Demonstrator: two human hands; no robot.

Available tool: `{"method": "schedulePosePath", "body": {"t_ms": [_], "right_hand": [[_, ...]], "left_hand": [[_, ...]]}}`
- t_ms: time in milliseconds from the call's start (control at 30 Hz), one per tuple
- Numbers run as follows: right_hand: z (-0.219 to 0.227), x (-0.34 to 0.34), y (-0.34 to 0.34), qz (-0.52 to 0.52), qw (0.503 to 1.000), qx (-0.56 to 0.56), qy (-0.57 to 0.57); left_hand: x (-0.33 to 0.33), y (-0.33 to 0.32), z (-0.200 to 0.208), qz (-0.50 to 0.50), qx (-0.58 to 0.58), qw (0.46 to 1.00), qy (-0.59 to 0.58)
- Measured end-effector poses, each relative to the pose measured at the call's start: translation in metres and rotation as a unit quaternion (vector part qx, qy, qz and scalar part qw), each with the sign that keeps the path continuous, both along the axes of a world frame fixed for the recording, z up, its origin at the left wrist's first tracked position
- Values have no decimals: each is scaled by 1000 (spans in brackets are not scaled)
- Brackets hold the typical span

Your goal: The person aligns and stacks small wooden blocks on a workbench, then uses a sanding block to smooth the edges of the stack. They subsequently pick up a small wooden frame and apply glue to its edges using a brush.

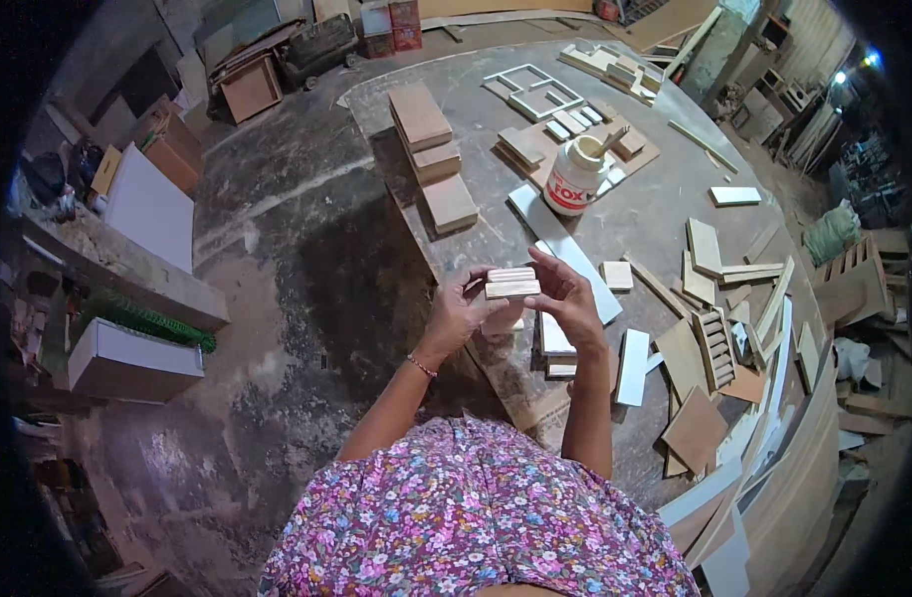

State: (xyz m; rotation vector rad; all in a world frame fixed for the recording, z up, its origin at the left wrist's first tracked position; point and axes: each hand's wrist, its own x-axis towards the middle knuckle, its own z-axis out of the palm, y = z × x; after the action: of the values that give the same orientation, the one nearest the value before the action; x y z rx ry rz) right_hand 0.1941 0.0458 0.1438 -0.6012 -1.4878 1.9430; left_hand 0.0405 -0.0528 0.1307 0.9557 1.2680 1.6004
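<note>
Between my two hands, over the table's near edge, is a small pale wooden block (512,285) with ridges along its top. My left hand (450,316) closes on its left end, with the thumb at the near side. The fingers of my right hand (573,306) pinch its right end. Below and beside the hands lie a long white board (572,252) and some short white-faced pieces (554,336). Farther off stands an open white jar (572,179) with a red label and a brush (612,140) in its mouth.
Brown wooden blocks (450,202) line the table's left edge. White frames (545,97) and small pieces lie at the far side. Scrap wood, including a slatted piece (714,348), crowds the right. A large panel (804,478) curves along the near right edge.
</note>
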Motion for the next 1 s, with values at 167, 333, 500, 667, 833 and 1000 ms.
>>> {"method": "schedulePosePath", "body": {"t_ms": [167, 333, 500, 667, 833, 1000], "right_hand": [[-5, 2, -2, 4, 999, 37, -15], [-12, 2, -4, 0, 998, 62, -30], [-13, 4, -7, -3, 999, 36, -36], [-8, 7, -11, 4, 997, 61, -46], [-10, 10, -11, 7, 994, 76, -78], [-15, 9, -10, -9, 990, 111, -85]], "left_hand": [[-1, 0, -12, 9, 29, 997, 70], [1, -3, -9, 10, 12, 991, 135], [1, -7, -2, -5, 4, 988, 156], [1, -8, 12, -10, -1, 973, 231], [1, -9, 13, -24, 0, 961, 275], [0, -6, 6, -17, 28, 955, 294]]}}
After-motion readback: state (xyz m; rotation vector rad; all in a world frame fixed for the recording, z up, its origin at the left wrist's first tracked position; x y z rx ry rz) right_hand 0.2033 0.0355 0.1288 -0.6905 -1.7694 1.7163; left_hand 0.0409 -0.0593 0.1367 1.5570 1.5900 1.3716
